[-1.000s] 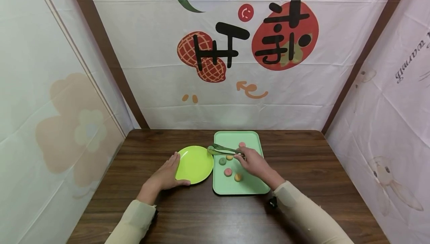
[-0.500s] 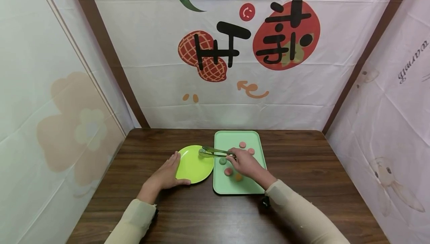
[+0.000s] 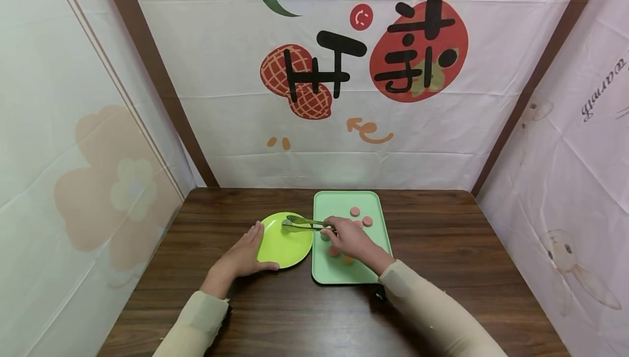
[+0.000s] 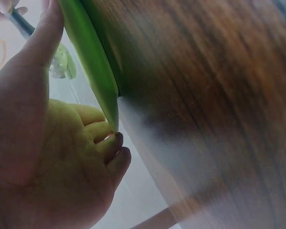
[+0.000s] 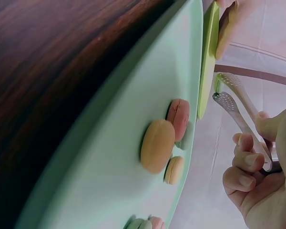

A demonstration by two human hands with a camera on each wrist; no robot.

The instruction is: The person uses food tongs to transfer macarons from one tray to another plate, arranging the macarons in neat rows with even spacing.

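My left hand rests against the left rim of a yellow-green plate, fingers extended along the edge and thumb at its near side. In the left wrist view the fingertips meet the plate's rim. My right hand grips metal tongs with perforated heads. The heads hang over the plate's upper part, and something small and green shows between them in the right wrist view. Beneath my right hand lies a mint-green tray bearing several macarons, among them a yellow one and a pink one.
Plate and tray stand side by side on a dark wood-grain table. Two pink macarons lie toward the tray's far end. A printed white cloth hangs behind the table, with more cloth at both sides.
My right hand has moved left, carrying the tongs from the gap between tray and plate to over the plate. My left hand and the plate have stayed put.
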